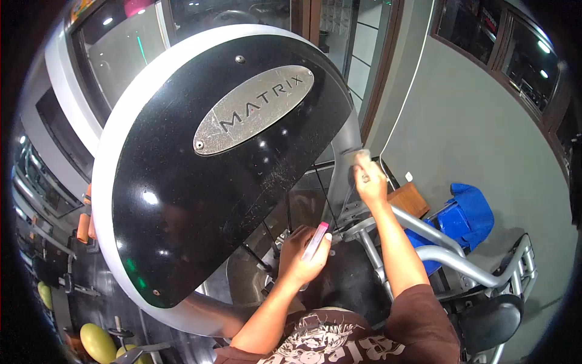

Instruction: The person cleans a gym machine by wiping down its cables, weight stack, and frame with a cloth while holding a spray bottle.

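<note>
My left hand [303,255] is closed around a slim whitish object with a pink end [316,241], held below the large black panel [182,200] with the oval MATRIX plate [254,109]. Farther right and higher, my right hand [371,182] grips a small pale item [362,155], perhaps a cloth or sponge, against or close to the grey curved frame [345,142] of the machine. Whether that item touches the frame is hard to tell.
Silver tubular bars [458,258] with a black pad [494,321] stand at the right. Behind them are a blue chair [451,224] and a brown wooden box [409,199]. Yellow-green balls [97,343] lie at the lower left. A green-grey wall [485,121] rises at the right.
</note>
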The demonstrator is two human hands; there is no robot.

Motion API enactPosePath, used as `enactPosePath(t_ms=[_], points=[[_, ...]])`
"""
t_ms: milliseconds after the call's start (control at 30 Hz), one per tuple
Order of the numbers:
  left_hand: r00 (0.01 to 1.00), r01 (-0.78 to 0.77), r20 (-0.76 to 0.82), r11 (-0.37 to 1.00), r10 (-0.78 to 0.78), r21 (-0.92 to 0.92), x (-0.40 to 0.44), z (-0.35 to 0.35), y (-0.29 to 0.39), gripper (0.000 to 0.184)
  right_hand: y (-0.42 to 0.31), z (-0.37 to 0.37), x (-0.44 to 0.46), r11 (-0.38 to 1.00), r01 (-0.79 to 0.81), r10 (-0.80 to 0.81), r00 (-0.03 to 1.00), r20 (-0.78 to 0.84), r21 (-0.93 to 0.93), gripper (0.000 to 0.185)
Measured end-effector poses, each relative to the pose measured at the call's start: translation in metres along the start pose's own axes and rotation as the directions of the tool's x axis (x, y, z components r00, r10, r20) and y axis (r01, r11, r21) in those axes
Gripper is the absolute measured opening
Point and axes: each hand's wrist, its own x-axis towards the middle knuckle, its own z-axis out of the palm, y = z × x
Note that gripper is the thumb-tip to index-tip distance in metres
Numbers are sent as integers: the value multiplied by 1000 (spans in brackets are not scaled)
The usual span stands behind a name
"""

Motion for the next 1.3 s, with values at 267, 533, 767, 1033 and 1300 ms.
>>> enactPosePath(t_ms=[267, 533, 767, 1033, 1300], points=[[998, 67, 16, 998, -67, -7, 4, -9, 10, 21, 86, 36, -95, 938, 130, 125, 738, 663, -321, 27], [996, 57, 65, 998, -54, -36, 5, -6, 5, 19, -15, 1, 30, 979, 203, -201, 976, -82, 13, 21], [981, 186, 58, 982, -185, -18, 3, -11, 11, 20, 43, 30, -70, 915, 202, -7, 874, 486, -349, 38], [981, 186, -27, 974, -191, -128, 5, -16, 7, 17, 22, 33, -51, 932, 205, -35, 871, 490, -299, 21], [990, 142, -4, 984, -143, -112, 5, -15, 8, 20, 4, 26, -16, 959, 116, -32, 950, 309, -258, 30]])
